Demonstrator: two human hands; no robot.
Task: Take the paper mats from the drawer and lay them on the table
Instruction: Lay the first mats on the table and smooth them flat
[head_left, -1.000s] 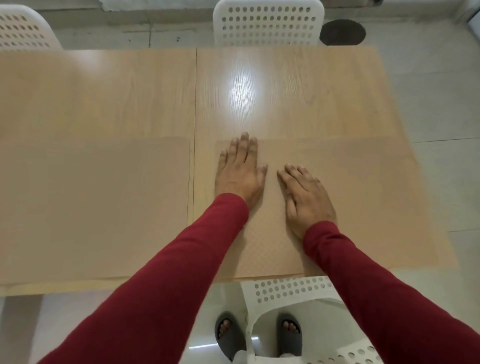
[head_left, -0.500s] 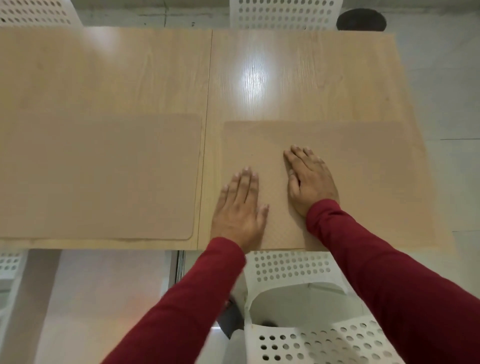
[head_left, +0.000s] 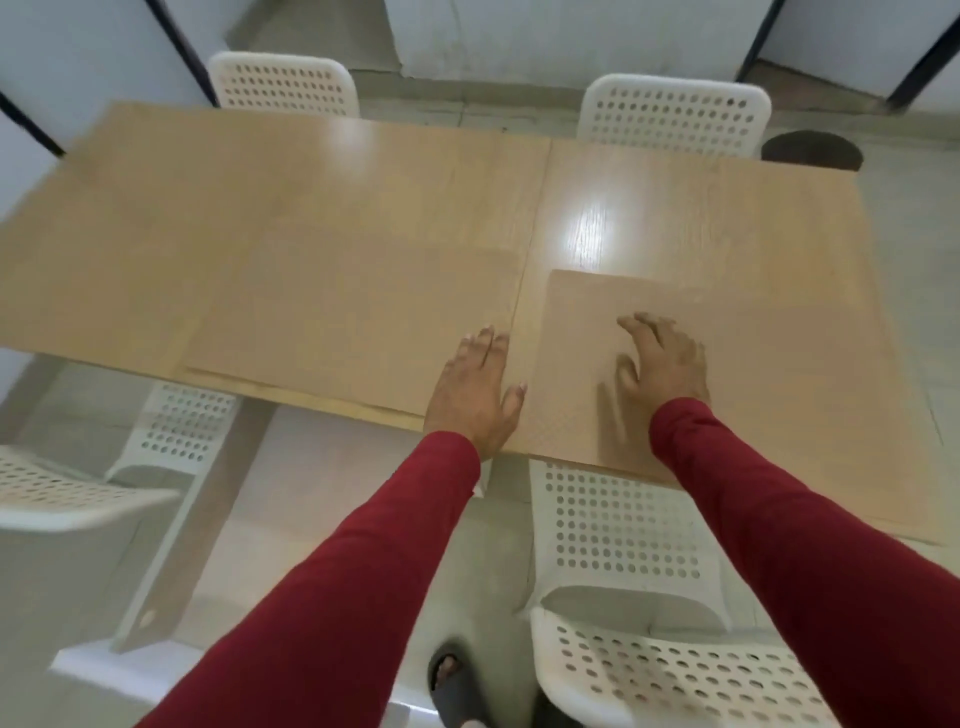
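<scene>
Both paper mats look down on the counter (head_left: 675, 218), my right hand (head_left: 667, 361) at 3 o'clock resting spread fingers on the right paper mat (head_left: 779, 374), left hand (head_left: 475, 395) open by the left paper mat (head_left: 337, 322); looks thin, floppy, slidey, so I'd grab edges.

Two tan paper mats lie flat, side by side along the table's near edge: left mat (head_left: 353, 322), right mat (head_left: 779, 364), slightly apart.

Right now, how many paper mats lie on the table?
2. One mat lies on the left half, by the near edge; the other mat lies on the right half, under the right hand.
</scene>
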